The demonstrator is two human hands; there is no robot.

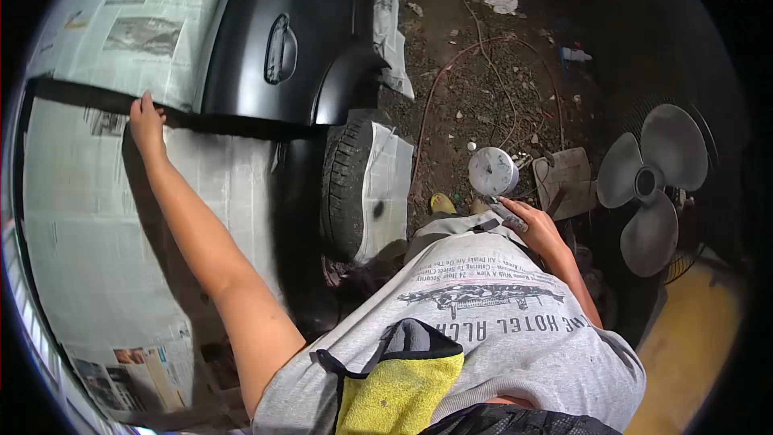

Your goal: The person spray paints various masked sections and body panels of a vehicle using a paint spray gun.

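Note:
My left hand (147, 125) reaches to the dark gap between two newspaper-covered surfaces, its fingers bent together at the edge of the newspaper (88, 169). Whether paper is pinched in them I cannot make out. To the right of that hand is a glossy black car panel (250, 89) with a door handle (280, 50) and a wheel arch. My right hand (535, 229), close to my waist, is wrapped around the paint-spattered grip of a spray gun (509, 214). A round white cup (493, 171) shows just beyond the grip.
Below the arch stands a tyre (345, 185), partly covered with paper. A reddish hose (431, 105) loops over the littered dirt floor. On the right are a large fan (646, 183) and a board (564, 181). A yellow cloth (398, 391) hangs against my shirt.

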